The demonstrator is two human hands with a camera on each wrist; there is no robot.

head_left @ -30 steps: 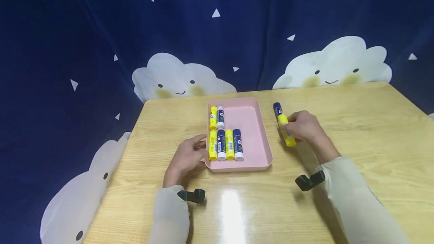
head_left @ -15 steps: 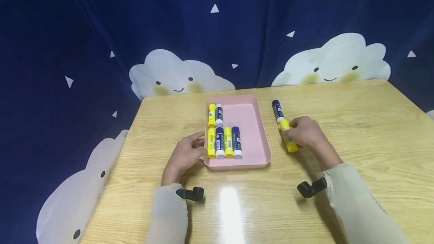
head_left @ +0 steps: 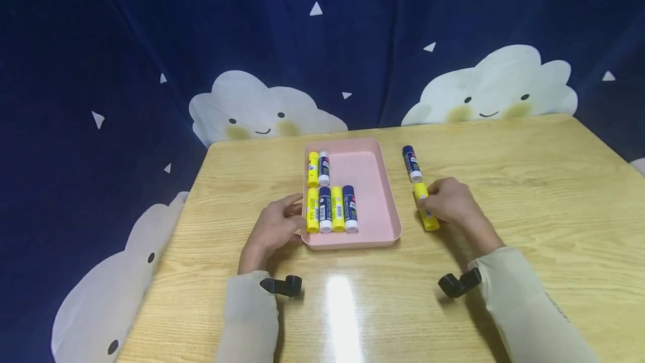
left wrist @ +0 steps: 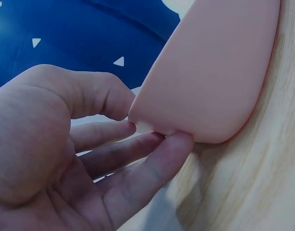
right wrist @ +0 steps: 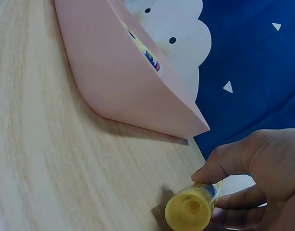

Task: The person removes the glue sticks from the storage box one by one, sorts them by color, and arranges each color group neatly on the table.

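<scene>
My right hand (head_left: 450,200) pinches a yellow glue stick (head_left: 430,220) between thumb and fingers, its round end (right wrist: 188,211) facing the camera in the right wrist view. Just beyond it, a navy glue stick (head_left: 411,162) with a white end lies on the table. My left hand (head_left: 274,226) is at the left side of a shallow pink tray (head_left: 375,240), its loosely bent fingers touching the outer wall (left wrist: 205,72). Inside the tray, yellow glue sticks (head_left: 313,212) and navy ones (head_left: 350,209) alternate in a front row. Behind them lie a yellow (head_left: 313,169) and a navy (head_left: 323,168) glue stick.
All of this is on a light wooden table (head_left: 529,184). A dark blue curtain (head_left: 282,27) with white clouds and triangles hangs behind it and along the left. Light glares off the table (head_left: 342,307) in front of the tray.
My right hand has drawn the yellow glue stick slightly toward me, off the navy one, whose white end now shows. The left hand stays at the tray; the view tilts slightly.
</scene>
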